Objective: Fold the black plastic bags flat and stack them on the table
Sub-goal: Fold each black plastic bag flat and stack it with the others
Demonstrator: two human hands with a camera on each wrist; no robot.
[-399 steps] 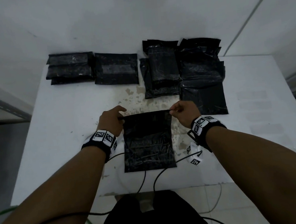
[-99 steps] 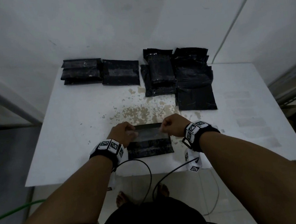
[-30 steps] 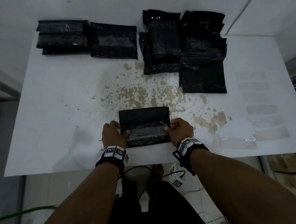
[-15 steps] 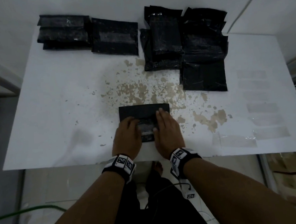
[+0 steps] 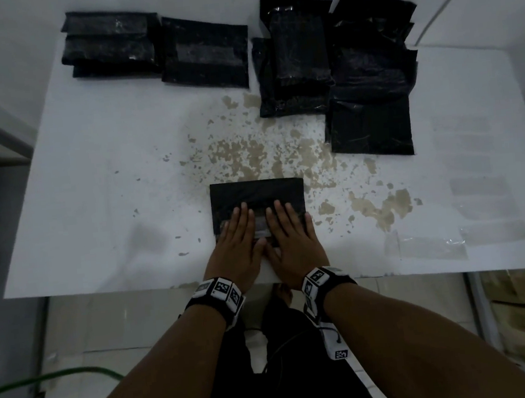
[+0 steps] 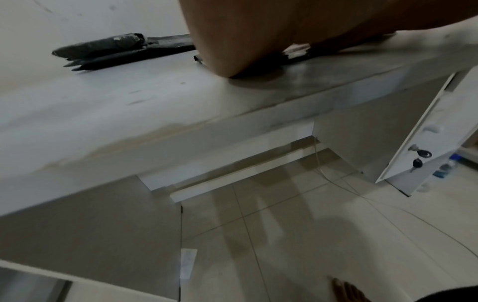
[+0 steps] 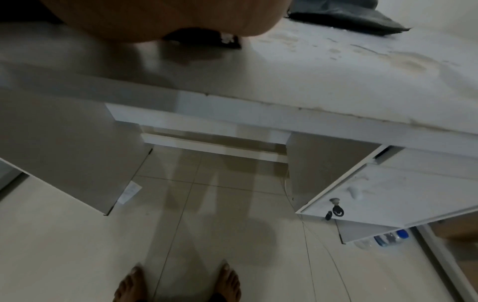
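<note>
A folded black plastic bag (image 5: 256,193) lies near the front edge of the white table (image 5: 119,187). My left hand (image 5: 238,236) and right hand (image 5: 290,231) lie flat on it side by side, fingers straight, pressing it down. The near half of the bag is hidden under them. In the left wrist view the heel of my left hand (image 6: 232,40) rests on the table (image 6: 129,98), with the bag's edge (image 6: 294,55) dark beneath it. The right wrist view shows my palm (image 7: 155,20) over the bag's corner (image 7: 227,40).
Folded bags are stacked at the back left (image 5: 108,43) and beside them (image 5: 206,56). Unfolded black bags lie piled at the back right (image 5: 367,73). Worn brown patches (image 5: 250,155) mark the tabletop. A drawer with keys (image 7: 336,210) hangs open below.
Both hands moved from the bag's side edges onto its top, then slid slightly toward me while pressing flat. The bag stays folded in the same place.
</note>
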